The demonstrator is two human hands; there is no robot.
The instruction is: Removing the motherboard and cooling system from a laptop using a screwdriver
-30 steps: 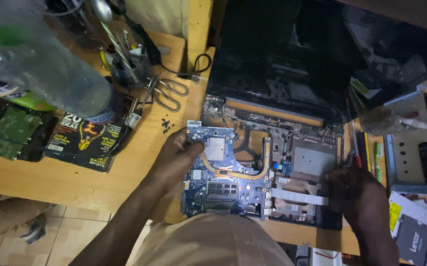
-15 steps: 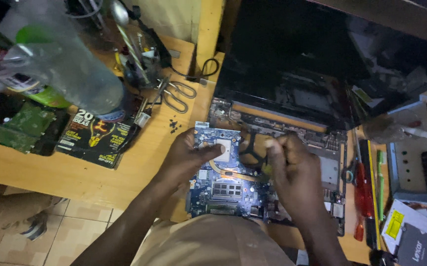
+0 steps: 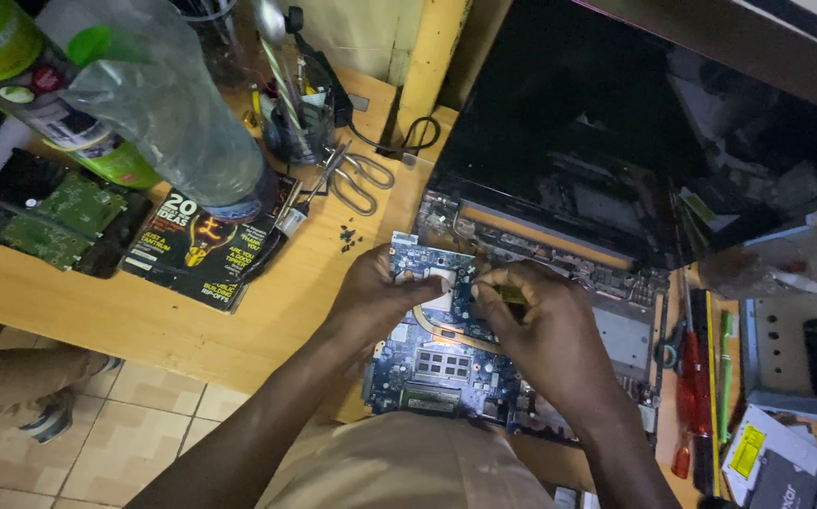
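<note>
bare forearms, tan khaki clothing

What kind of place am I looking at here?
Likely an electronics repair bench: both hands, left hand and right hand, work on a blue motherboard in an opened laptop, with screwdrivers and a loose green circuit board nearby.

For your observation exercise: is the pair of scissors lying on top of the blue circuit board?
No. The scissors lie on the wooden table to the left of the blue circuit board, apart from it.

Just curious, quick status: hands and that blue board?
Both hands, left and right, on blue board, fingers at its top. Grip unclear. Loose screws nearby.
</note>
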